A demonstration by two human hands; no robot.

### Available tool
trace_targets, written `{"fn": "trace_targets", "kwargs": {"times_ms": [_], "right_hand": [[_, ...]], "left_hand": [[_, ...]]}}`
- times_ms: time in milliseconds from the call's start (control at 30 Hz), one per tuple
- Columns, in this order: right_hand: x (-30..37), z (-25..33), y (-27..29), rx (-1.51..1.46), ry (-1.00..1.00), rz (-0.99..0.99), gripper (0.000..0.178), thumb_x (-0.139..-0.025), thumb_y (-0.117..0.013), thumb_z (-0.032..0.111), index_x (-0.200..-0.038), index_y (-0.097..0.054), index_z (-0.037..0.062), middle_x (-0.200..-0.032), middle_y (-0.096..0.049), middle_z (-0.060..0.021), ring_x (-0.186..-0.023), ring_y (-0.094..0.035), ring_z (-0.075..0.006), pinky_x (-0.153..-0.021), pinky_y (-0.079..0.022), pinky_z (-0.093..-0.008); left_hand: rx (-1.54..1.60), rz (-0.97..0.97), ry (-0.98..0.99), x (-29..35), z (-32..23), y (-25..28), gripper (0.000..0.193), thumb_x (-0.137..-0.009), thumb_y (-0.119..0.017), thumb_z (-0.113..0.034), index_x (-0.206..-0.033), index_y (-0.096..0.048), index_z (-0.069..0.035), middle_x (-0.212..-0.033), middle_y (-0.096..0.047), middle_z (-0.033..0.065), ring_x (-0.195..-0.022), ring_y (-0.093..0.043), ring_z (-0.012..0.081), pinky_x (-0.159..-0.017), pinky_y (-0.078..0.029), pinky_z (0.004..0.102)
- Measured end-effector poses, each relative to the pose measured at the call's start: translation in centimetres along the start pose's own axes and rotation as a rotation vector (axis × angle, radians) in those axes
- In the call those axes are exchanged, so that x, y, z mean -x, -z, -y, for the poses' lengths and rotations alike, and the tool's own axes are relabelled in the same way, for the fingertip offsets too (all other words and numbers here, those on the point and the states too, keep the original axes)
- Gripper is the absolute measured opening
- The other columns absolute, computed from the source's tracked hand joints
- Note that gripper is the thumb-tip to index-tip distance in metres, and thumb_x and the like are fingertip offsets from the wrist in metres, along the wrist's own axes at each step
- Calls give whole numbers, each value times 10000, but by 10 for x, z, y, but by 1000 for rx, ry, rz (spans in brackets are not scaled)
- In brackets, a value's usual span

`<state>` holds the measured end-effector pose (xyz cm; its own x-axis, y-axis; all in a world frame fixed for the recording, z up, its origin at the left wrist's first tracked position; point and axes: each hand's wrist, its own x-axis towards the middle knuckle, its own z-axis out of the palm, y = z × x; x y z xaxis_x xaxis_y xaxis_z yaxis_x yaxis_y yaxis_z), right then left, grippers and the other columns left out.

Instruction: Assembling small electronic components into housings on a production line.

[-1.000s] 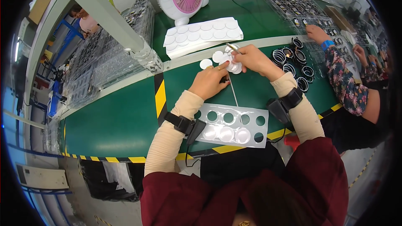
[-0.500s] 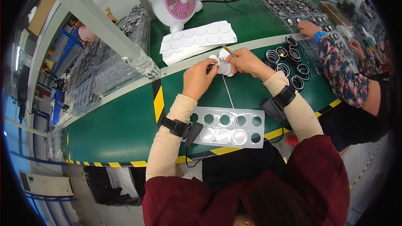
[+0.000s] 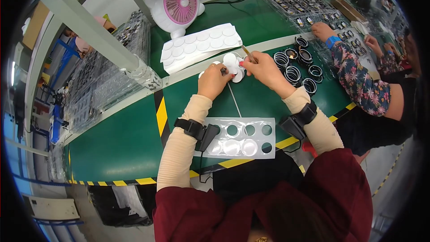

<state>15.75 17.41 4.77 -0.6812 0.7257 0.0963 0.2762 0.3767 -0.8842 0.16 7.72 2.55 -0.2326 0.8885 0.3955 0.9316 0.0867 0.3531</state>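
Around a small cluster of white round discs (image 3: 231,61), my two hands work close together. My left hand (image 3: 212,81) is closed in a pinch at the discs' left side, near a small dark piece; what exactly it grips is too small to make out. From my closed right hand (image 3: 265,69) a thin yellowish-brown stick-like tool (image 3: 246,51) points up and left, while its fingertips are beside the discs. Nearer me lies a translucent sheet (image 3: 271,141) with rows of round holes, some filled with pale discs. My left wrist strap partly covers its left end.
Sheets of white round stickers (image 3: 201,44) lie behind the discs, before a pink-and-white fan (image 3: 179,6). Black-and-white rings (image 3: 292,75) cluster to the right. A co-worker's arm (image 3: 358,76) reaches over trays of small parts (image 3: 298,2). A metal post (image 3: 96,31) stands left.
The view has shifted, so the bench appears further left. The discs in the cluster lie more spread out, and my right hand has drawn slightly away from my left.
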Motion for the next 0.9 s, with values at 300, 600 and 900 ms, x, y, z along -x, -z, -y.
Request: {"fn": "trace_targets", "kwargs": {"times_ms": [300,600,900], "right_hand": [[-28,-3,-17,20,132,-7,202,-756,-595,172,-730,-620,-26,-690,-602,-187,-653,-590,-330,-612,-456,-382],[-28,-9,-25,591,238,-47,207,-745,-577,157,-690,-606,-41,-761,-603,-234,-756,-592,-382,-668,-468,-438],[19,-6,3,521,256,-96,244,-744,-637,198,-768,-582,-39,-750,-605,-219,-754,-593,-377,-668,-465,-438]], "left_hand": [[519,177,281,-1,19,16,155,-804,-597,-123,-907,-611,-8,-685,-595,46,-563,-525,116,-537,-430,228],[175,21,-31,12,0,0,225,-795,-595,-109,-1017,-602,-77,-795,-626,130,-679,-600,250,-618,-465,320],[-11,158,-120,24,-1,7,302,-795,-592,-90,-1093,-597,-135,-873,-616,162,-783,-600,280,-690,-467,332]]}}
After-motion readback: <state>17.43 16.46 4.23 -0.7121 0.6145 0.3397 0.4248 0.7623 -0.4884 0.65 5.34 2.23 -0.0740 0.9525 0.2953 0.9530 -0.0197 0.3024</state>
